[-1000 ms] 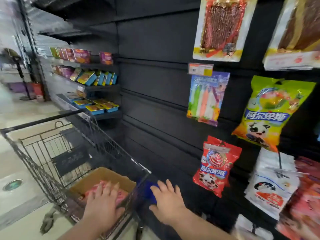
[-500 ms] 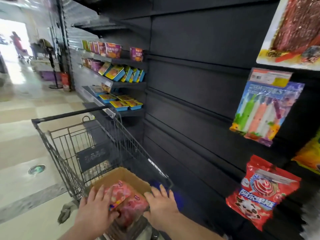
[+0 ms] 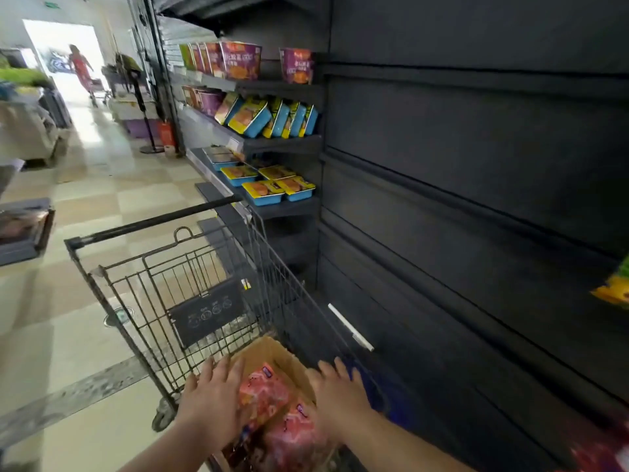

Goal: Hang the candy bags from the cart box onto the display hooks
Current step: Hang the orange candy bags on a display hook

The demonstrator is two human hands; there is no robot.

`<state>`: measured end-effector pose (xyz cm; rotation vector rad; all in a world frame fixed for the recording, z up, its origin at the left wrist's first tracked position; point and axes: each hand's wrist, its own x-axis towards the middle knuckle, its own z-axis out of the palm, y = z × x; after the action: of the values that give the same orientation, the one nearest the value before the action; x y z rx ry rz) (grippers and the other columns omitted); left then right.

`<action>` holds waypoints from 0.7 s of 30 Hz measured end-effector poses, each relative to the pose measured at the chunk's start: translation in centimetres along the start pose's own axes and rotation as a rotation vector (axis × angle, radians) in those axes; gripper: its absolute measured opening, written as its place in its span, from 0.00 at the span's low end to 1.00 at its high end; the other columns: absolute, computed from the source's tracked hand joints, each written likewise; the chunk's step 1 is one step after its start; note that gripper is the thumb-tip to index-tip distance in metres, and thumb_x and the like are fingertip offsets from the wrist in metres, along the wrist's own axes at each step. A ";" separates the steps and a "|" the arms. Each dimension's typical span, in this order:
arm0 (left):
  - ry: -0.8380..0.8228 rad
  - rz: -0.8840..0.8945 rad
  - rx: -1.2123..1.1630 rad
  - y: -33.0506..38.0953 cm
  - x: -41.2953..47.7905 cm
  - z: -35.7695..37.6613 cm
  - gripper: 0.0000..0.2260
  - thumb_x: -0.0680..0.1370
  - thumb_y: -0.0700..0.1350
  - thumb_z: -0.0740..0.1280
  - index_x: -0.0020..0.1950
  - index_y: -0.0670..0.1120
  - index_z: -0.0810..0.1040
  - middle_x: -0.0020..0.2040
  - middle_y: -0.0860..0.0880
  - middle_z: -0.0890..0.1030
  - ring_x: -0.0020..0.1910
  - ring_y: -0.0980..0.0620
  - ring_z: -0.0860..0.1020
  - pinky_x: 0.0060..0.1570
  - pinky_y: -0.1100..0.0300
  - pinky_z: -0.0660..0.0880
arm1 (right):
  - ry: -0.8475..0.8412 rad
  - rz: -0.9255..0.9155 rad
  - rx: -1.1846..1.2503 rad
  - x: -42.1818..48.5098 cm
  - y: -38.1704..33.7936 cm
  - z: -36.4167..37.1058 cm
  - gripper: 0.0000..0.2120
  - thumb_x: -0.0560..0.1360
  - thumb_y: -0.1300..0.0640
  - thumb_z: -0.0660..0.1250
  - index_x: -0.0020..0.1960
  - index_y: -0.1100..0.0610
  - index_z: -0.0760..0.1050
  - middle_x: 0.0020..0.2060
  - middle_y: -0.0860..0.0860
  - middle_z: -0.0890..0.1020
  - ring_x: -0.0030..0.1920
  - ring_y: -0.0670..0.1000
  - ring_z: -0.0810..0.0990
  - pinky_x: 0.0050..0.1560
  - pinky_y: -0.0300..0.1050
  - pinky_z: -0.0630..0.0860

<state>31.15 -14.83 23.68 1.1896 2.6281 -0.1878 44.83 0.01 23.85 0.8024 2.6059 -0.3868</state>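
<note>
We look down into a wire shopping cart (image 3: 190, 287) parked alongside a dark slatted display wall (image 3: 476, 199). In the near end of the cart sits an open cardboard box (image 3: 272, 352), and inside it lie the candy bags (image 3: 269, 393), pink and red. Two show clearly: one nearer the box's far wall, with a small dark label at its top edge, and a second one (image 3: 292, 434) closer to us, overlapping the first. Both lie flat rather than upright, their long axes running roughly from us toward the far end of the box, label ends pointing away and slightly to the right.

Our left hand (image 3: 212, 400) rests over the left side of the box, fingers (image 3: 231, 367) spread and extended, palm down, touching the left edge of the upper bag. They are not curled around anything. Our right hand (image 3: 337, 393) reaches in from the right, fingers likewise splayed over the box's right wall, just beside the bags; whether it touches the nearer bag we cannot tell, since the hand hides the contact.

Farther along the aisle, shelves (image 3: 282, 144) carry blue and yellow trays (image 3: 262, 192) and purple tubs (image 3: 240, 61). A yellow-green package (image 3: 614, 287) peeks in at the right edge on the wall.
</note>
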 end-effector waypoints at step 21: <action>-0.383 0.297 0.159 -3.1 19.2 8.1 0.37 0.79 0.64 0.53 0.79 0.47 0.42 0.80 0.45 0.48 0.78 0.40 0.48 0.76 0.43 0.48 | -0.229 0.349 0.290 12.3 1.3 7.4 0.30 0.78 0.46 0.59 0.77 0.51 0.53 0.74 0.53 0.62 0.73 0.57 0.62 0.70 0.54 0.62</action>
<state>18.04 -4.77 10.58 1.4165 2.1138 -0.5175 38.24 4.23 11.72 1.2073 2.1719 -0.7141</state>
